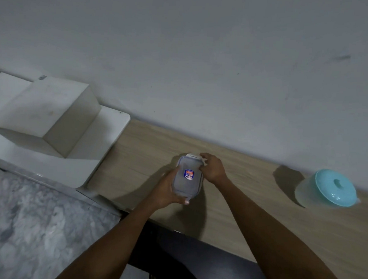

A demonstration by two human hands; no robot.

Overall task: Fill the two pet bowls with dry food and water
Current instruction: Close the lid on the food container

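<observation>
My left grip (167,190) clasped the left side of a small clear rectangular plastic container (188,176) with a blue-and-red label on its lid, my thumb curled under its near end. It sat at the middle of the frame over the pale wood-grain table (260,219); whether it rested there or hung just above, I could not tell. My right grip (212,169) pinched a white latch flap (203,162) at the lid's far right corner. A round turquoise lidded plastic tub (331,188) stood well apart at the right edge, against the wall. A white stepped block (44,113) filled the left, above a marbled grey floor (34,216).
</observation>
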